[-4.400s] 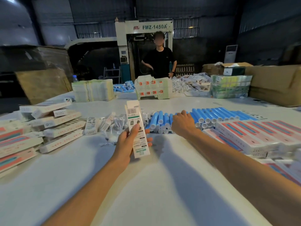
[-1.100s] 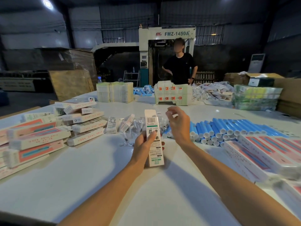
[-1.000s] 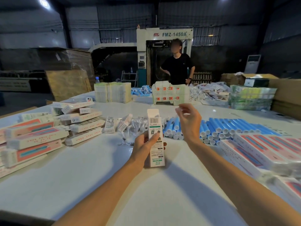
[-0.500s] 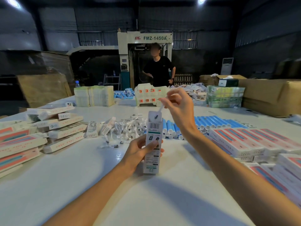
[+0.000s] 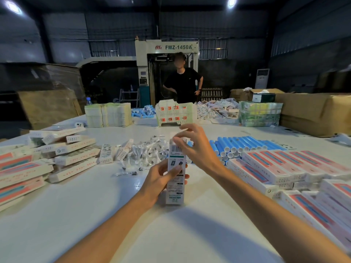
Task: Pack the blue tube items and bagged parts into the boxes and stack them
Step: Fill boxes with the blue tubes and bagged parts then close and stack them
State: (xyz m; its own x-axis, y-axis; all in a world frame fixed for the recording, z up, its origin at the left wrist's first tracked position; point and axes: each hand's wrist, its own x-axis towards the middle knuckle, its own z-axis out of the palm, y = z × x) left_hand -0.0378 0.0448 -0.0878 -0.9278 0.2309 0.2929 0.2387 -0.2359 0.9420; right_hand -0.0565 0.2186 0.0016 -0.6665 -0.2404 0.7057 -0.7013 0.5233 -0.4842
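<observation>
Left grip (image 5: 160,179) wraps the middle of an upright box (image 5: 175,188), thumb across its printed face. The box's base stands on the worktop (image 5: 114,215). Right grip (image 5: 195,149) curls over the box's top end, thumb and fingertips pinching it. Blue tubes (image 5: 245,144) lie in a row just behind the right grip. Bagged parts (image 5: 146,152) lie heaped behind the left grip.
</observation>
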